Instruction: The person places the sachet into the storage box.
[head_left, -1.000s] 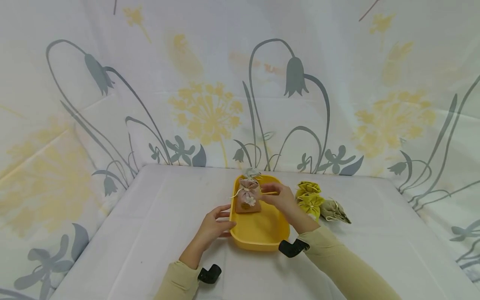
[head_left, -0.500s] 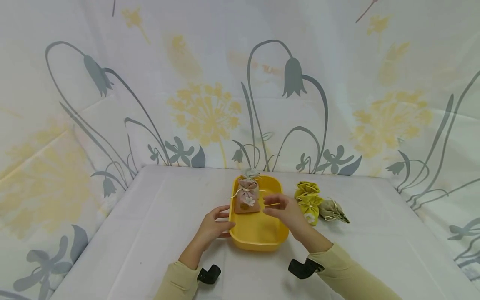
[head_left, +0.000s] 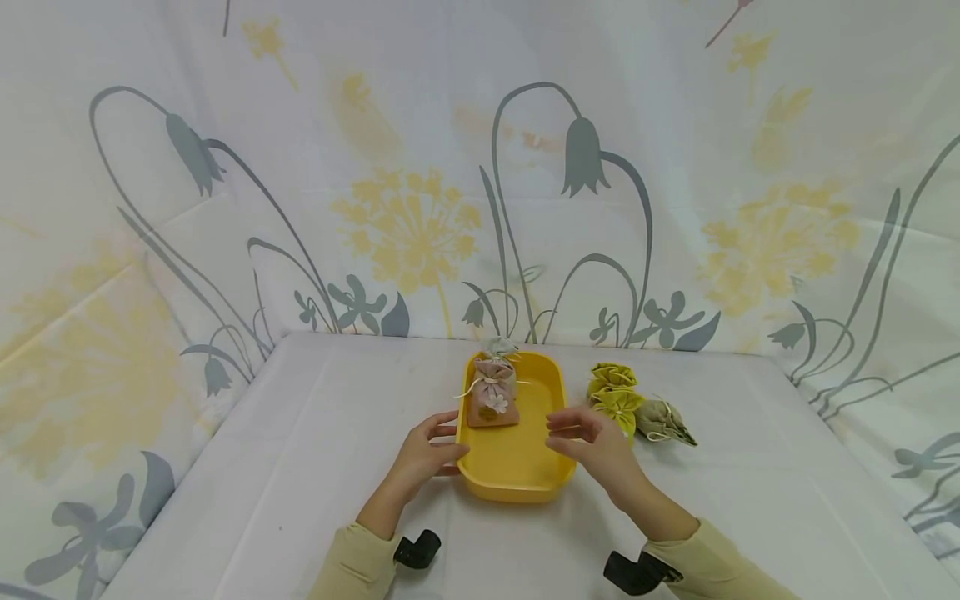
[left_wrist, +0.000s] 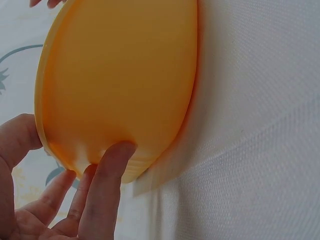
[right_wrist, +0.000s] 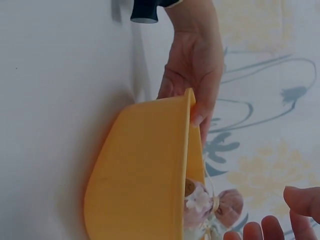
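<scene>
A yellow plastic basin (head_left: 517,462) stands on the table before me. My left hand (head_left: 429,450) holds its left side; the thumb laps over the rim and the fingers (left_wrist: 111,172) lie against the outer wall. Inside, along the left, sits a pink drawstring pouch (head_left: 492,396) with a white flower, and behind it a pale grey-green pouch (head_left: 500,346), partly hidden. My right hand (head_left: 600,450) hovers over the basin's right rim, fingers loosely bent, thumb apart, nothing between them. In the right wrist view the pink pouch (right_wrist: 230,207) shows beyond the rim.
Right of the basin are two yellow-green pouches (head_left: 613,375), the nearer one partly behind my right hand. An olive-brown pouch (head_left: 665,421) lies beside them. A flower-printed cloth (head_left: 420,250) hangs behind the white table (head_left: 315,433).
My right hand has drawn back from beside the pouches in the basin, toward me and to the right. My left hand stays on the basin, and the pouches keep their places.
</scene>
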